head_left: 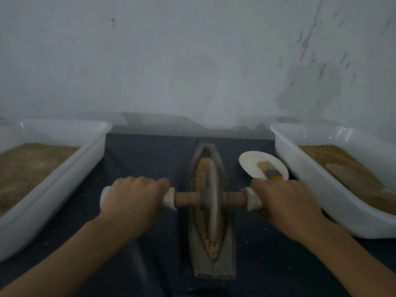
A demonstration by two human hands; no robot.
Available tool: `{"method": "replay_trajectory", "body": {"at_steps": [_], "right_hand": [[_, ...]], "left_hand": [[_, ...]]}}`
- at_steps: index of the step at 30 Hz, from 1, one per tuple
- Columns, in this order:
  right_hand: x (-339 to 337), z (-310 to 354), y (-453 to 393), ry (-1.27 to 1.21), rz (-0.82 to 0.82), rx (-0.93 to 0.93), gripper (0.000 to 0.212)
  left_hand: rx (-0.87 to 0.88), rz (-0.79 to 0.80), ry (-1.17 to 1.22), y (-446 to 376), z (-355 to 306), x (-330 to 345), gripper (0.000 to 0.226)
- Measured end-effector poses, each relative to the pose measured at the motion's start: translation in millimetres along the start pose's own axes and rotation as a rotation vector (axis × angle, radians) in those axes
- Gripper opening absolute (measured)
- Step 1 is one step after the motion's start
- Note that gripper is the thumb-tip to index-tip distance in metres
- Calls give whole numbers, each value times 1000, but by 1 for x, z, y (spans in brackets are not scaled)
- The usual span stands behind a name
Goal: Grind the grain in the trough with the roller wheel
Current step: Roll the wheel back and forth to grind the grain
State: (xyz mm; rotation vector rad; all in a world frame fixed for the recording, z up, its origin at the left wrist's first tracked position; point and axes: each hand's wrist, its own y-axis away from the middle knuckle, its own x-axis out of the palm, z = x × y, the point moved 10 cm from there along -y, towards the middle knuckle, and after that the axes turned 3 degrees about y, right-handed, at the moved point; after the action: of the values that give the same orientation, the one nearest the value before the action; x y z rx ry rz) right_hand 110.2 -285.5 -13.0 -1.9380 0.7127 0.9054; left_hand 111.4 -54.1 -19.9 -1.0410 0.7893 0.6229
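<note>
At far left a white tub holds brown, fine-looking material and sits on the dark-covered surface. Next, the left hand grips the white-wrapped left end of the axle, fingers curled tight around it. At centre, the boat-shaped trough lies lengthwise away from the viewer, with grain along its channel. The roller wheel stands upright in that channel, about midway along, resting on the grain. The right hand clasps the axle's right end, fingers wrapped under and mostly hidden. Just beyond it a white plate carries a few small blocks. At far right a second white tub holds brown grain and a wooden scoop.
</note>
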Motion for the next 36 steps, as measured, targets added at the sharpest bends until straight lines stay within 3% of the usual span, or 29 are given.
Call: {"method": "replay_trajectory", "body": {"at_steps": [8,14,19,25,30,36], "right_hand": [[48,-18,-67,126,57,79,28],[30,-10,-41,85,81,36,25],[-4,1,1,10,-81,-13,43],[42,-14,-37,79,-39,59,38],[62,-28,-68,29,41,129,20],[16,-5,-17,56,11,39,35]], "left_hand": [[-227,86,111,-59,21,49,18],[-169,111,112,-32,15,33,20],[-45,33,-33,-1,2,2,34],[-110,62,-13,-42,9,24,25],[-159,102,40,-71,19,41,13],[-110,168,57,-22,10,21,23]]}}
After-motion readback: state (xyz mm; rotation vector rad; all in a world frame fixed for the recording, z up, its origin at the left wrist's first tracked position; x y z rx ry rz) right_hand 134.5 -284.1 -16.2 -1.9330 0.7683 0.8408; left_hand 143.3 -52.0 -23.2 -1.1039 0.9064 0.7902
